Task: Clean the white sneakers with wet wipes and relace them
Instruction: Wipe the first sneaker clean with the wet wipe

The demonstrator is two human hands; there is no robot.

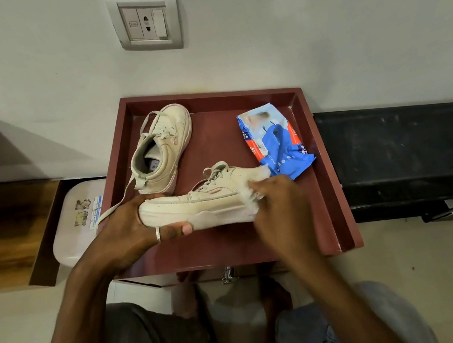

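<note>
1. Fingers of your left hand (127, 225) curl tight round the heel of the sneaker (195, 206). Your right hand (278, 204) pinches a wipe (248, 196) against its toe.
2. Sneaker lies on its side between both hands, over the tray (326, 173). Second sneaker (162, 148) and wipes pack (277, 145) lie behind it.
3. Right fingertips are blurred, and the toe is mostly hidden.

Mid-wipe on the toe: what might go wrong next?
1. A loose lace trails off the tray's left edge by the left hand gripping the held sneaker; it may snag and drag the second sneaker.
2. The right hand rubs the wipe near the wipes pack, which may get knocked off.
</note>
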